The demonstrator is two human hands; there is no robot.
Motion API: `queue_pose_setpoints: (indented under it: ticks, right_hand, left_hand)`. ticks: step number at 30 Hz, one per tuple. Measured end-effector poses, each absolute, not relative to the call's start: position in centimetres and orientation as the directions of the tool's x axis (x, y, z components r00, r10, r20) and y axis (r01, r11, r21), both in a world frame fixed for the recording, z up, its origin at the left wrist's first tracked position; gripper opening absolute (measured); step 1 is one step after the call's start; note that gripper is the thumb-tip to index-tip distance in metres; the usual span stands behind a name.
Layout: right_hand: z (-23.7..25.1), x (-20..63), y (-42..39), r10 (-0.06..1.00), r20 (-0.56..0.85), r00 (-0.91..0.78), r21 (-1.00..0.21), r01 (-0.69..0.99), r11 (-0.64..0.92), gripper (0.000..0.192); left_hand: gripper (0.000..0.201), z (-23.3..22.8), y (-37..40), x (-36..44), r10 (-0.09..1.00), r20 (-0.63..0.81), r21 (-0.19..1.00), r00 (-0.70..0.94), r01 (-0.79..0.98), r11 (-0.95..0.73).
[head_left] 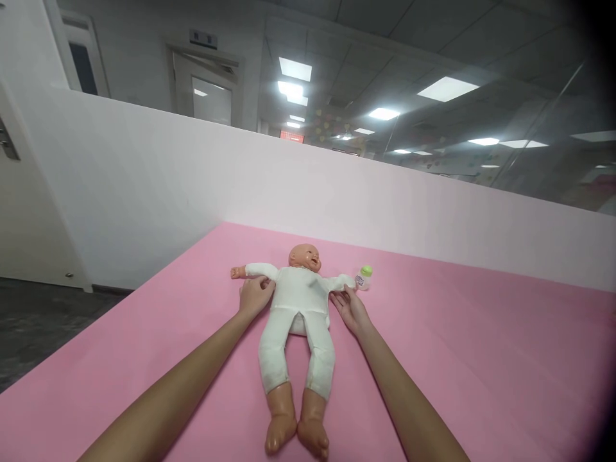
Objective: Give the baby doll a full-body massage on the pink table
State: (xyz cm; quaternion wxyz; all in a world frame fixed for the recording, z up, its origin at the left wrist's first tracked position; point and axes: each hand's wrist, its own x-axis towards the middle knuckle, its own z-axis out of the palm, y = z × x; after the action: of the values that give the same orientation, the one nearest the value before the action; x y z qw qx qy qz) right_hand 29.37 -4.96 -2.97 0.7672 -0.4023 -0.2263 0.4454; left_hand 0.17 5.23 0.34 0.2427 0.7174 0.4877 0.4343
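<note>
The left hand [255,294] is pinching the suit at the doll's [299,301] shoulder, fingers pressed together on the cloth. The doll is lying face up in the middle of the pink mat [481,346], fully clothed in white, head pointing away, bare feet toward the person, long axis running near to far. The right hand [350,308] is resting spread, fingertips touching the other sleeve. A bottle [364,278] is lying just beside that sleeve, seemingly untouched

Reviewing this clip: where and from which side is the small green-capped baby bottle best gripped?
Grip the small clear baby bottle with green cap around its body, coming from the near right side. It stands upright beside the doll's sleeve, just beyond the right hand; its far and right sides look unobstructed.
</note>
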Motion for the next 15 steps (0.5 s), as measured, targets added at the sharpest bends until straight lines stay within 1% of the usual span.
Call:
queue_pose_setpoints:
  ticks: [4, 6, 10, 15]
  right_hand:
    - [-2.8, 29.4, -5.1, 0.884, -0.026, 0.466, -0.753, -0.591, 0.289, 0.026]
    - [-2.5, 29.4, -5.2, 0.883, -0.062, 0.465, -0.724, -0.63, 0.282, 0.023]
    - [-1.8, 29.4, -5.3, 0.861, -0.164, 0.482, -0.667, -0.697, 0.262, 0.011]
    - [-1.6, 29.6, -5.4, 0.848, -0.214, 0.485, -0.633, -0.73, 0.258, 0.009]
  left_hand:
    - [0.026, 0.4, 5.2, 0.1, 0.912, 0.383, 0.779, 0.149, 0.478, -0.405]
    - [0.029, 0.5, 5.1, 0.1, 0.914, 0.371, 0.754, 0.162, 0.523, -0.399]
    - [0.034, 0.8, 4.9, 0.2, 0.92, 0.346, 0.681, 0.183, 0.626, -0.381]
    - [0.035, 0.9, 4.7, 0.3, 0.921, 0.343, 0.646, 0.187, 0.665, -0.375]
